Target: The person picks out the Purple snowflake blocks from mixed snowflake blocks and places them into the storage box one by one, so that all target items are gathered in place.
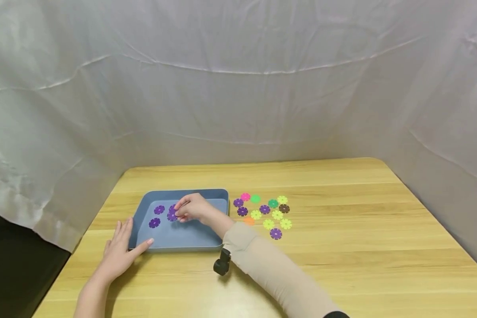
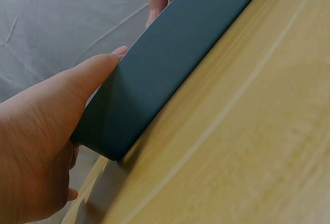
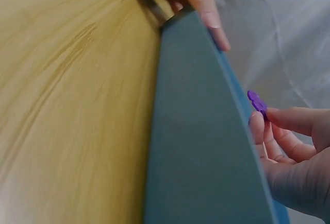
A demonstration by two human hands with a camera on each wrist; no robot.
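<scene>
The right hand (image 1: 192, 207) is reaching into the blue tray (image 1: 183, 237) and pinching a purple flower disc (image 1: 172, 215) between thumb and fingertips, just above the tray floor. At its 9 o'clock, two more purple discs (image 1: 157, 216) are lying in the tray. The left hand (image 1: 121, 251), fingers straight, is resting flat against the tray's near-left corner, while loose coloured discs (image 1: 264, 212) are sitting on the wooden table (image 1: 342, 247) at the tray's 3 o'clock.

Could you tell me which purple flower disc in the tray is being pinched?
The rightmost purple disc, at the right hand fingers; the other two lie untouched.
</scene>
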